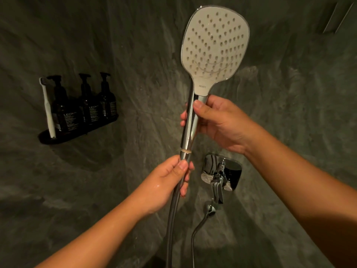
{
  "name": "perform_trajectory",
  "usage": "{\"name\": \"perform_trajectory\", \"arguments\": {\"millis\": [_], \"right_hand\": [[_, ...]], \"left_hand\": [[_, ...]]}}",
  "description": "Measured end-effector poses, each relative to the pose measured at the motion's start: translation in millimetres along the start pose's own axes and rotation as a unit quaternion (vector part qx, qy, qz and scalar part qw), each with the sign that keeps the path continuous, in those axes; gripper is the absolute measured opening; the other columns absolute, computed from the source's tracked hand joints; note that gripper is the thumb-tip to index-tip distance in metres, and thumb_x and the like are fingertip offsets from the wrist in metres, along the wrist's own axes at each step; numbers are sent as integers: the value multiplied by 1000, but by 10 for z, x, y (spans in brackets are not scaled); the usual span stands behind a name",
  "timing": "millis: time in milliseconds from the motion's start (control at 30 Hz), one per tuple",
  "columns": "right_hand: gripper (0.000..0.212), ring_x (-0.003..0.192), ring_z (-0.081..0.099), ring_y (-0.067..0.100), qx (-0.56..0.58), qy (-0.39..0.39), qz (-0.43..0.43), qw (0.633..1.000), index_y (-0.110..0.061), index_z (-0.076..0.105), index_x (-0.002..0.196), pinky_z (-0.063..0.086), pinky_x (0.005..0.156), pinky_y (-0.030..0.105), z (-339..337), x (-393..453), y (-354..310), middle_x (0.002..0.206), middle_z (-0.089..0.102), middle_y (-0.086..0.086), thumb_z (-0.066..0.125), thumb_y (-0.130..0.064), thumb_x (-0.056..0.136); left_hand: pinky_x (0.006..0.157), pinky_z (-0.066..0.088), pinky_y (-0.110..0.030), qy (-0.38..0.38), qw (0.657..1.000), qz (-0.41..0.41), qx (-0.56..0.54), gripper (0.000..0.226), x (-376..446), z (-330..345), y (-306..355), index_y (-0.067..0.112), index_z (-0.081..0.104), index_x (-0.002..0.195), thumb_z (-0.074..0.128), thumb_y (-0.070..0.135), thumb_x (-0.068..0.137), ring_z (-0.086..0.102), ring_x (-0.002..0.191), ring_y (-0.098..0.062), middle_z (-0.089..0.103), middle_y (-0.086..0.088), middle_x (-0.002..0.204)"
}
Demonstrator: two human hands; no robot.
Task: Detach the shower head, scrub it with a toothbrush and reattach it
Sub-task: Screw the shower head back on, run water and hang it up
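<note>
You are working in dim, warm light that seems to come from above and behind you. The white face of the shower head (215,45) is the brightest thing, and its chrome handle carries a long glare streak. The mixer plate (222,171) throws hard reflections. The pump bottles (87,105) sink into near-black shadow, labels barely legible. Your forearms darken and stretch toward the lower corners, where the wide lens bends things.

The shower head (214,49) has a pale grey face dotted with rows of darker holes and a shiny chrome handle. The toothbrush (47,108) is white. Three bottles (87,105) are black with white lettering. The wall (135,45) is mottled grey-green.
</note>
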State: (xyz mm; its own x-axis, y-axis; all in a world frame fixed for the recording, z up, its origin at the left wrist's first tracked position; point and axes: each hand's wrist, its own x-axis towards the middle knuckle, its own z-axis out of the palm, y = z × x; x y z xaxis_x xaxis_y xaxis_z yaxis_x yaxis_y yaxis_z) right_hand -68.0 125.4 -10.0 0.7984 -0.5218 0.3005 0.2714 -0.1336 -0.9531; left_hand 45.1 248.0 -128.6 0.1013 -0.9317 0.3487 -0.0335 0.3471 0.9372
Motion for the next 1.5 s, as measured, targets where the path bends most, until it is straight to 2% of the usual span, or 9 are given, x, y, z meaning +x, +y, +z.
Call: {"name": "perform_trajectory", "arguments": {"millis": [233,367,500,633,733,900,1100,1267,1500], "right_hand": [[5,80,68,23,-66,127,-19,990,-14,61,91,55,84,49,38,89,52,70,70,1,58,-14,94],[5,74,57,27,-120,208,-43,970,-15,62,87,49,65,40,93,87,178,80,59,16,62,-17,92],[4,70,54,23,-133,211,-32,968,-16,62,87,47,63,37,86,59,180,80,58,15,64,-17,90],[6,86,69,41,-139,180,8,974,-14,64,89,57,79,51,24,45,81,98,68,31,68,-13,84],[7,71,67,26,-170,203,-6,964,-13,64,84,59,69,48,27,49,54,81,68,19,70,-13,81],[14,71,69,39,-270,292,-51,916,-9,61,77,56,62,58,84,63,87,75,70,20,69,-20,72],[6,73,59,29,-156,195,-29,968,-14,64,88,51,69,45,71,-53,9,81,61,23,65,-9,84],[13,67,63,17,-117,108,-8,987,-8,64,97,54,57,25,5,-129,-137,91,66,19,56,-1,90],[17,73,69,13,-67,38,-14,997,-5,62,104,56,59,26,-121,-161,-227,89,66,9,62,-2,87]], "left_hand": [[59,45,-36,93,987,41,125,32,183,107,-129,5,54,85,47,35,93,53,54,-15,53,5,61],[59,47,-43,111,980,34,164,30,229,100,-221,12,52,79,48,39,93,55,54,-17,53,3,58],[58,48,-41,115,978,28,171,32,252,100,-244,8,51,80,48,38,92,57,53,-16,52,-1,60],[58,49,-39,118,974,34,191,29,265,81,-232,7,52,80,50,31,97,58,52,-13,52,-4,62],[55,48,-30,138,964,49,223,25,275,86,-223,20,51,74,51,26,98,57,51,-9,52,2,59],[59,47,-39,178,939,78,285,29,289,169,-232,33,48,68,53,29,96,59,59,-20,52,6,57],[53,42,-18,152,950,84,259,29,269,179,-175,34,50,69,53,28,97,57,51,-5,55,9,55],[56,47,-30,111,968,74,214,26,254,150,-84,25,52,73,51,23,98,60,51,-10,53,4,58],[59,47,-29,49,982,77,166,32,224,54,63,1,54,87,49,31,95,58,55,-13,53,-1,62]]}}
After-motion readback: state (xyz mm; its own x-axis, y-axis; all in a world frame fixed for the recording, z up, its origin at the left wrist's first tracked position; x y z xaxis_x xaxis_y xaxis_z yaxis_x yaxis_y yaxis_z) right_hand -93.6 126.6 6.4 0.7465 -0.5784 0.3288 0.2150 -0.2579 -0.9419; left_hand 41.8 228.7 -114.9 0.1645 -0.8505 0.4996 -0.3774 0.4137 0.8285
